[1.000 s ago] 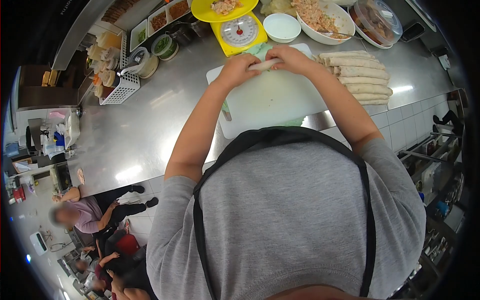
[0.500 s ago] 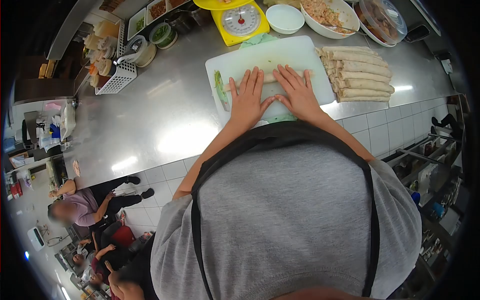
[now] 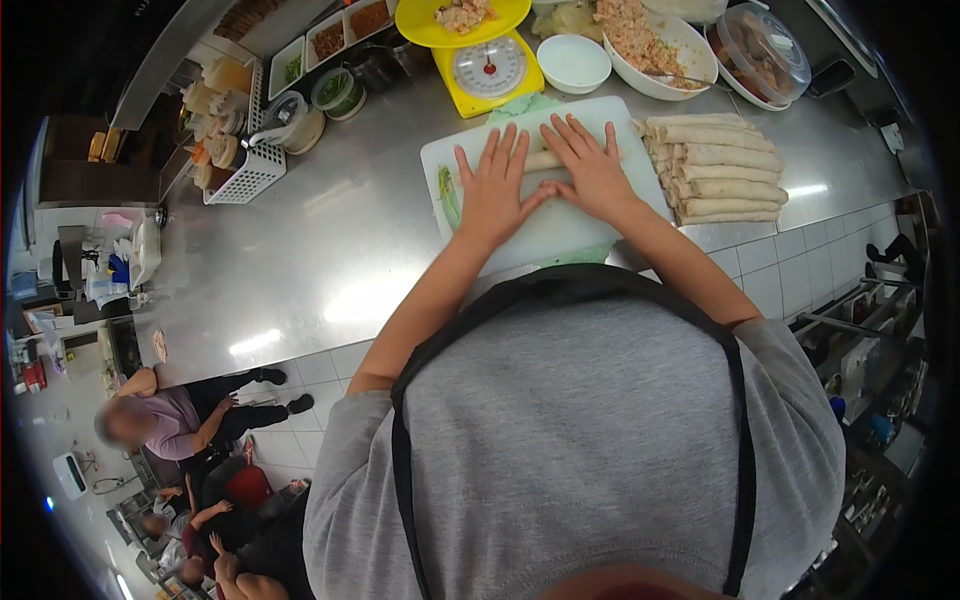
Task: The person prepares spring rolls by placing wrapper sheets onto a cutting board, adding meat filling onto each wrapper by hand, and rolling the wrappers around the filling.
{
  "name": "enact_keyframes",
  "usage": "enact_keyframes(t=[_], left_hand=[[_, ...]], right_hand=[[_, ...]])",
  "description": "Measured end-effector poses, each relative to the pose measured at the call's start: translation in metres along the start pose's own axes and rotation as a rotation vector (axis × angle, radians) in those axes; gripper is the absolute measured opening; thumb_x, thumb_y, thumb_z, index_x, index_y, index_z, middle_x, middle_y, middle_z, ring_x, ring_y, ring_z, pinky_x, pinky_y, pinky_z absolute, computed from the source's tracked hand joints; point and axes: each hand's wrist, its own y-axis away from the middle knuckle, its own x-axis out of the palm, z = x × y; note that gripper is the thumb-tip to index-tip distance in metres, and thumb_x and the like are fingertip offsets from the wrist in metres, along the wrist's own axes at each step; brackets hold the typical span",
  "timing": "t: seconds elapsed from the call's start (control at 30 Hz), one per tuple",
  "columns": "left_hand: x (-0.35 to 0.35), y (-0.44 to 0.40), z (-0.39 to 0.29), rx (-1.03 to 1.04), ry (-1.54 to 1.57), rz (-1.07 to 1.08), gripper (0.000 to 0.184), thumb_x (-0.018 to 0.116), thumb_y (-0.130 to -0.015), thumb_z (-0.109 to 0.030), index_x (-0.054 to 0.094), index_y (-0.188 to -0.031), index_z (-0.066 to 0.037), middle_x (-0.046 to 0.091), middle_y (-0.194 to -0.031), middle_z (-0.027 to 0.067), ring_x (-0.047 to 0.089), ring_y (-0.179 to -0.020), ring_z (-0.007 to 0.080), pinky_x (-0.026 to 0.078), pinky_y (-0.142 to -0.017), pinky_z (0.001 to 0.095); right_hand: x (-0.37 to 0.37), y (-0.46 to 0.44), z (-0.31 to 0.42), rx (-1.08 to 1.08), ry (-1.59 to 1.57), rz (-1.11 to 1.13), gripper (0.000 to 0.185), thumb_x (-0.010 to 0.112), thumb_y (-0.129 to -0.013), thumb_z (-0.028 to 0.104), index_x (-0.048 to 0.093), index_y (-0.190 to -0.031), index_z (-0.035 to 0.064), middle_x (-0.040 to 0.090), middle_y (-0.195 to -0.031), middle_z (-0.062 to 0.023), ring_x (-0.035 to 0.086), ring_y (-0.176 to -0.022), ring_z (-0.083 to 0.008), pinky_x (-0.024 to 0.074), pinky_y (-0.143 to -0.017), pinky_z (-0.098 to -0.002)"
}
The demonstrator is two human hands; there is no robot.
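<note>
A pale rolled spring roll (image 3: pixel 541 161) lies across the white cutting board (image 3: pixel 520 240), partly hidden under my hands. My left hand (image 3: pixel 492 190) rests flat over its left part, fingers spread. Over the right part lies my right hand (image 3: pixel 592 180), also flat with fingers apart. My thumbs almost meet below the roll. Green leafy strips (image 3: pixel 447 196) lie at the board's left edge. To the right of the board, a stack of finished rolls (image 3: pixel 725 168) sits on the steel counter.
Behind the board stand a yellow scale (image 3: pixel 489 70) with filling on its pan, a small white bowl (image 3: pixel 573 65), a large bowl of filling (image 3: pixel 690 60) and a lidded container (image 3: pixel 765 55). A white basket (image 3: pixel 250 175) holds bottles at left. Several people sit beyond the counter.
My hands have slid slightly away from my body along the board, with the roll under them. The camera view has shifted a little, so the counter appears lower.
</note>
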Motion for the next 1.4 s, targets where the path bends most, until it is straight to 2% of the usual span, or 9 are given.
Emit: enact_keyframes(t=[0.27, 0.33, 0.37, 0.57, 0.7, 0.8, 0.9, 0.97, 1.4], left_hand=[[0.006, -0.018, 0.014, -0.013, 0.015, 0.061, 0.084, 0.060, -0.078, -0.055, 0.028, -0.142, -0.011, 0.037, -0.141, 0.0107, 0.033, -0.131, 0.0287, 0.011, -0.105, 0.0621], [-0.002, -0.029, 0.029, -0.049, 0.165, 0.222, 0.078, 0.064, -0.079, -0.044, 0.030, -0.142, -0.012, 0.050, -0.129, 0.0101, 0.045, -0.120, 0.0290, 0.025, -0.104, 0.0533], [-0.006, -0.030, 0.033, 0.016, 0.195, 0.161, 0.069, 0.066, -0.080, -0.030, 0.035, -0.140, -0.015, 0.059, -0.114, 0.0088, 0.053, -0.107, 0.0278, 0.038, -0.096, 0.0419], [-0.024, -0.030, 0.033, -0.034, 0.380, 0.265, 0.063, 0.068, -0.078, -0.017, 0.042, -0.135, -0.020, 0.060, -0.104, 0.0079, 0.057, -0.097, 0.0252, 0.046, -0.084, 0.0335], [-0.038, -0.004, 0.016, -0.109, 0.467, 0.414, 0.065, 0.069, -0.077, -0.016, 0.042, -0.136, -0.017, 0.058, -0.111, 0.0077, 0.055, -0.103, 0.0249, 0.043, -0.089, 0.0365], [-0.028, 0.032, -0.011, 0.060, 0.127, 0.176, 0.068, 0.069, -0.078, -0.026, 0.038, -0.138, -0.013, 0.048, -0.130, 0.0093, 0.045, -0.120, 0.0256, 0.031, -0.101, 0.0476], [-0.004, 0.052, -0.020, -0.016, 0.064, 0.127, 0.081, 0.058, -0.080, -0.052, 0.028, -0.142, -0.010, 0.024, -0.149, 0.0074, 0.023, -0.137, 0.0270, 0.004, -0.103, 0.0665], [-0.003, 0.044, -0.015, -0.010, 0.025, 0.117, 0.081, 0.058, -0.080, -0.053, 0.028, -0.142, -0.010, 0.025, -0.148, 0.0074, 0.024, -0.136, 0.0271, 0.005, -0.103, 0.0666], [-0.001, -0.029, 0.001, 0.079, 0.037, 0.115, 0.087, 0.063, -0.074, -0.057, 0.031, -0.141, -0.011, 0.040, -0.138, 0.0110, 0.034, -0.130, 0.0280, 0.011, -0.104, 0.0638]], right_hand=[[0.010, -0.008, -0.007, -0.003, -0.069, -0.084, 0.070, 0.063, -0.080, 0.037, 0.034, -0.139, 0.0153, 0.036, -0.142, -0.0065, 0.031, -0.133, -0.0234, 0.0137, -0.108, -0.0594], [-0.003, -0.018, -0.017, 0.020, -0.106, 0.027, 0.061, 0.067, -0.078, 0.030, 0.043, -0.133, 0.0168, 0.048, -0.130, -0.0056, 0.042, -0.124, -0.0231, 0.0191, -0.108, -0.0566], [-0.006, -0.020, -0.022, -0.015, -0.116, -0.022, 0.049, 0.070, -0.075, 0.021, 0.053, -0.121, 0.0154, 0.056, -0.111, -0.0046, 0.051, -0.110, -0.0233, 0.0339, -0.102, -0.0475], [-0.012, -0.023, -0.040, -0.121, -0.345, 0.081, 0.037, 0.068, -0.074, 0.010, 0.061, -0.110, 0.0107, 0.056, -0.098, -0.0061, 0.054, -0.099, -0.0250, 0.0464, -0.083, -0.0352], [-0.027, 0.007, -0.024, -0.057, -0.388, 0.300, 0.045, 0.068, -0.074, 0.011, 0.057, -0.117, 0.0127, 0.056, -0.107, -0.0053, 0.052, -0.105, -0.0235, 0.0415, -0.093, -0.0407], [-0.021, 0.045, 0.006, 0.005, -0.174, 0.039, 0.068, 0.067, -0.077, 0.018, 0.036, -0.138, 0.0160, 0.039, -0.139, -0.0040, 0.036, -0.129, -0.0212, 0.0147, -0.108, -0.0582], [-0.003, 0.057, 0.018, -0.036, -0.180, 0.008, 0.067, 0.064, -0.081, 0.026, 0.033, -0.139, 0.0157, 0.035, -0.142, -0.0038, 0.032, -0.132, -0.0221, 0.0144, -0.108, -0.0581], [0.002, 0.049, 0.014, -0.055, -0.172, -0.020, 0.067, 0.063, -0.082, 0.033, 0.033, -0.140, 0.0169, 0.035, -0.142, -0.0040, 0.032, -0.133, -0.0223, 0.0135, -0.108, -0.0589], [-0.028, 0.001, -0.054, -0.063, -0.368, 0.115, 0.039, 0.068, -0.072, 0.006, 0.059, -0.109, 0.0094, 0.055, -0.102, -0.0076, 0.054, -0.100, -0.0265, 0.0451, -0.086, -0.0371]])
